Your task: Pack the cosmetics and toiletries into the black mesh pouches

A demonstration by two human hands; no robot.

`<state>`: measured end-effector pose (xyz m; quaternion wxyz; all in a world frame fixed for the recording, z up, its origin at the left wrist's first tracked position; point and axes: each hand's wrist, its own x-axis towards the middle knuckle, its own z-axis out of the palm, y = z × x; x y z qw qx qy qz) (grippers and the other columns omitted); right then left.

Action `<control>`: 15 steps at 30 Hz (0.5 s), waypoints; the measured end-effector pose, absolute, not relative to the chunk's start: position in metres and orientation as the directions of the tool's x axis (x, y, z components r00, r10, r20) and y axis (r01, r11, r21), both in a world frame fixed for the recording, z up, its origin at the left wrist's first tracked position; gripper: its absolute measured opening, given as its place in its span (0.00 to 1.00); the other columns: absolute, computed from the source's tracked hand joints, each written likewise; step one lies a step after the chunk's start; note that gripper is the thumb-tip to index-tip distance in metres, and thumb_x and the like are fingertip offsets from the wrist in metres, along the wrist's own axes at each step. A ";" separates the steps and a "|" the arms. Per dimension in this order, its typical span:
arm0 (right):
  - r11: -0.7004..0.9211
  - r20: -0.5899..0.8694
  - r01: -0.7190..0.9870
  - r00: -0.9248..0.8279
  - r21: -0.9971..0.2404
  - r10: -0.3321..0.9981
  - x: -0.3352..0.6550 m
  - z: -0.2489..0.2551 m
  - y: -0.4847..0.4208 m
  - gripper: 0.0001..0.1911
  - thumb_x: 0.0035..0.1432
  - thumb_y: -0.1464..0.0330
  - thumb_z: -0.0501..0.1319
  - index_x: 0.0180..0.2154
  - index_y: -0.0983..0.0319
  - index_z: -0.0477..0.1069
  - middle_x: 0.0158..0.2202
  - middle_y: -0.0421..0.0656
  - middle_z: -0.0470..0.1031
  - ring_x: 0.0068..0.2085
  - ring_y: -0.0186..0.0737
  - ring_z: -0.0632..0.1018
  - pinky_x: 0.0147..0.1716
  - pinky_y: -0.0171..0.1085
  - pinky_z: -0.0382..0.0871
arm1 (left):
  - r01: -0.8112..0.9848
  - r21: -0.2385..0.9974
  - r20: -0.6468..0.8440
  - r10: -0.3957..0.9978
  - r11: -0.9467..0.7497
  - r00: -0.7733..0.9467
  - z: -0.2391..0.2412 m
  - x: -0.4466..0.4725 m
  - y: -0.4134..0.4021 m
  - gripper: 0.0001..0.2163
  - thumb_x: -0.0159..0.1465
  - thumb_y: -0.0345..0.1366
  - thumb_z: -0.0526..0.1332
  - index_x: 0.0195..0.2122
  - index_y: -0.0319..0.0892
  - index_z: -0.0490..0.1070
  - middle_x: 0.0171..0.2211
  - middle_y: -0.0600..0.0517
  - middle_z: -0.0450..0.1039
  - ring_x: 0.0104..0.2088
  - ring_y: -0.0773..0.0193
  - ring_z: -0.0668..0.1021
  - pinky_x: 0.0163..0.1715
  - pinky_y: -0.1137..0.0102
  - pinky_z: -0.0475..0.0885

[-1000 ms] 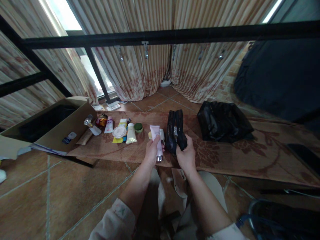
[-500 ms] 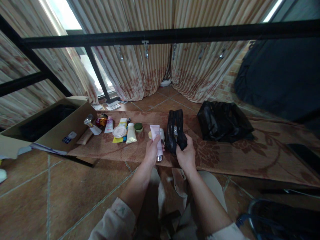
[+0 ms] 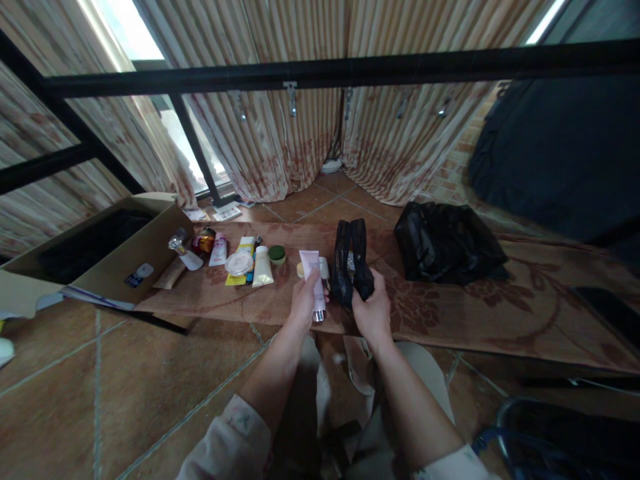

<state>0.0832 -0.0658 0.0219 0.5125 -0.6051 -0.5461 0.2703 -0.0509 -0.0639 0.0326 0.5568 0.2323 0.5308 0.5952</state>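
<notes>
My left hand [image 3: 303, 301] is closed around a pale pink squeeze tube [image 3: 316, 283] with a silver cap pointing toward me. Just right of it, my right hand [image 3: 373, 310] grips the near end of a small black mesh pouch [image 3: 343, 260]. The pouch's top gapes, and something glittery shows inside. Partly behind the tube are a small whitish item [image 3: 325, 268] and a round yellowish one [image 3: 300, 270]. Farther left lie a cream tube [image 3: 263, 267], a green-lidded jar [image 3: 277, 255], a round clear-lidded container [image 3: 239, 263] and a yellow packet [image 3: 246, 245].
An open cardboard box [image 3: 165, 240] stands at the left end of the cloth-covered bench [image 3: 440, 313]. Beside it are a white bottle [image 3: 187, 255], an amber jar [image 3: 203, 241] and a pink-white tube [image 3: 219, 250]. A black bag [image 3: 450, 243] sits right; a black rail [image 3: 320, 72] crosses ahead.
</notes>
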 end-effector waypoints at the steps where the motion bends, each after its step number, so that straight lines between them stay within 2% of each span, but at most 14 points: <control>1: 0.126 0.235 0.376 0.257 -0.918 0.937 0.083 0.022 -0.066 0.26 0.51 0.65 0.61 0.54 0.57 0.65 0.48 0.44 0.76 0.47 0.46 0.77 0.49 0.46 0.69 | -0.413 0.891 -0.316 0.908 0.186 -0.274 0.033 -0.051 -0.064 0.20 0.53 0.53 0.64 0.26 0.37 0.70 0.17 0.53 0.70 0.15 0.69 0.70 0.17 0.73 0.65; 15: 0.142 0.244 0.361 0.254 -0.922 0.936 0.083 0.019 -0.065 0.26 0.52 0.64 0.60 0.54 0.56 0.64 0.48 0.44 0.76 0.47 0.45 0.77 0.49 0.46 0.69 | -0.466 0.856 -0.375 0.890 0.224 -0.260 0.032 -0.052 -0.062 0.25 0.57 0.59 0.57 0.25 0.37 0.72 0.18 0.50 0.71 0.15 0.68 0.71 0.17 0.72 0.66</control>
